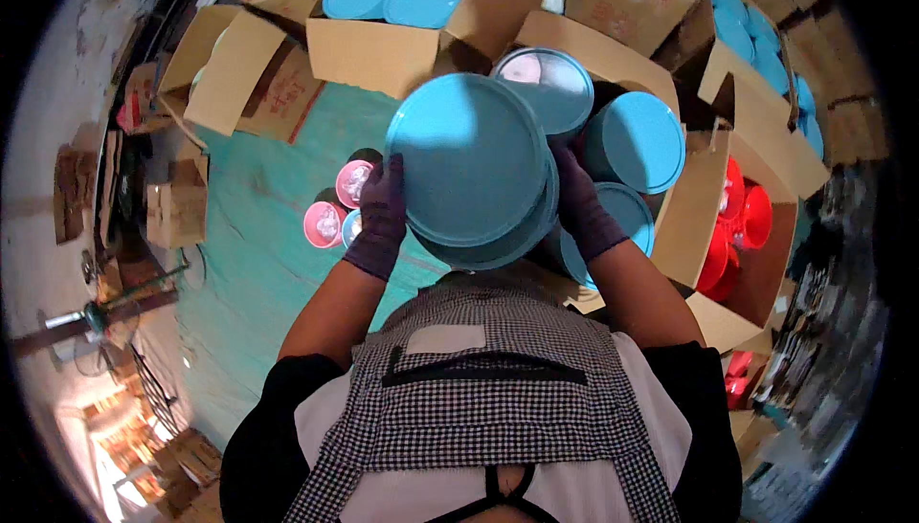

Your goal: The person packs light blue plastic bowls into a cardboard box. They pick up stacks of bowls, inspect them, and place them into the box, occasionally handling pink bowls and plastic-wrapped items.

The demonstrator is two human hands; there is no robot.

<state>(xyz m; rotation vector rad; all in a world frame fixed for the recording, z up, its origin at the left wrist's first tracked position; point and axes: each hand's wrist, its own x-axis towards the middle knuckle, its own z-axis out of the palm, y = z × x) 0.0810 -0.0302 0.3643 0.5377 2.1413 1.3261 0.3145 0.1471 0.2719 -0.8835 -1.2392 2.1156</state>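
The left hand (383, 205) and the right hand (580, 200), both in dark gloves, are clamped on opposite sides of a light-blue round container (469, 159), held between them in front of the checked apron (479, 418). A second blue rim shows under its flat top, toward the wearer; whether it belongs to another container I cannot tell. Just beyond and to the right of the grip, an open cardboard box (613, 54) holds more round blue containers (635, 143). Farther right, another carton (696, 200) holds red containers (756, 217). Left of the grip, near the left hand, two small pink cups (324, 224) and a blue cup (351, 227) stand together on the green floor covering (258, 212). Well beyond the grip, a flapped carton (373, 56) is filled with blue round-topped containers (422, 1).
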